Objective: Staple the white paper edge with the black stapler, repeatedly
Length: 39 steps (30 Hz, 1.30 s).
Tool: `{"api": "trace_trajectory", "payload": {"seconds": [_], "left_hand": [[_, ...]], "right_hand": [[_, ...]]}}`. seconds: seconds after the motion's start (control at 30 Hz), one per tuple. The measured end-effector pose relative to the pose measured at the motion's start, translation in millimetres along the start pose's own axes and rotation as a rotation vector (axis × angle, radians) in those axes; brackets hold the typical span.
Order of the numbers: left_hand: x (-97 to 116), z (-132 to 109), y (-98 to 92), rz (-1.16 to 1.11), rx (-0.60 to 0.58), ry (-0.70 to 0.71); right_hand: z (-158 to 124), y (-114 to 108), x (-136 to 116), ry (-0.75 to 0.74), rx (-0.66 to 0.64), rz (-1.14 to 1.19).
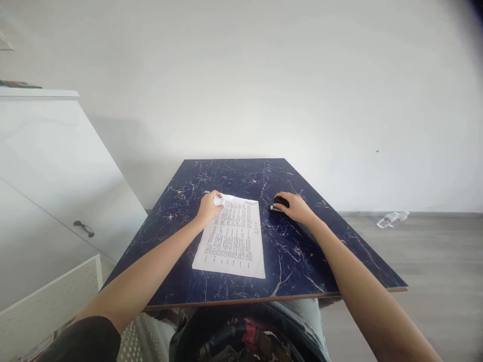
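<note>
Printed sheets of paper [234,241] lie on the dark blue marbled table [241,173], slightly turned. My left hand [210,208] pinches their far left corner between thumb and fingers. A small light-coloured piece [207,192] shows just beyond that hand; what it is I cannot make out. To the right of the paper, my right hand [295,207] is wrapped around a black stapler [281,202], whose metal part points left towards the paper. The stapler and the paper are apart. My palm and fingers cover part of the stapler.
A white cabinet [49,166] with a dark handle [83,229] stands to the left of the table. Behind the table is a plain pale wall [264,75]. A clear plastic item [392,219] lies on the grey floor [426,256] at the right.
</note>
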<state>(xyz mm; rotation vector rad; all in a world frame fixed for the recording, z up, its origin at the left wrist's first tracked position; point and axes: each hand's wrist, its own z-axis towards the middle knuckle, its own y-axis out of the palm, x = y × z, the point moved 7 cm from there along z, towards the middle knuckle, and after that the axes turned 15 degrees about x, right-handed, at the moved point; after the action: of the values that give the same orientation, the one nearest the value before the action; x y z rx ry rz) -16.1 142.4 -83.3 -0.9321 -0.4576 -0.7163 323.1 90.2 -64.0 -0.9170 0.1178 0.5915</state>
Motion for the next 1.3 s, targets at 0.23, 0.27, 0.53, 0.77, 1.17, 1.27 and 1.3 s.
{"api": "trace_trajectory", "payload": {"seconds": [0.23,0.27,0.53,0.77,1.17,1.27,1.3], "left_hand": [[-18,-3,15.6,-0.276,0.015,-0.191],[-21,-4,18.5,-0.299,0.007,-0.217],[-11,-6,27.8,-0.364,-0.077,-0.183],[-16,-3,31.3,-0.393,-0.085,-0.188],[-12,-4,30.2,-0.415,-0.093,-0.194],[-9,-4,28.8,-0.401,-0.092,-0.194],[-9,-4,28.6,-0.397,-0.092,-0.192]], "right_hand": [[-1,0,2,0.0,0.023,0.015],[-1,-1,1,0.002,0.022,0.018],[-1,-3,-11,-0.034,0.009,0.08],[-5,-2,-15,-0.034,-0.022,0.127],[-6,2,-30,-0.08,-0.106,0.175],[-5,0,-29,-0.079,-0.093,0.192],[-4,-1,-29,-0.069,-0.081,0.2]]}}
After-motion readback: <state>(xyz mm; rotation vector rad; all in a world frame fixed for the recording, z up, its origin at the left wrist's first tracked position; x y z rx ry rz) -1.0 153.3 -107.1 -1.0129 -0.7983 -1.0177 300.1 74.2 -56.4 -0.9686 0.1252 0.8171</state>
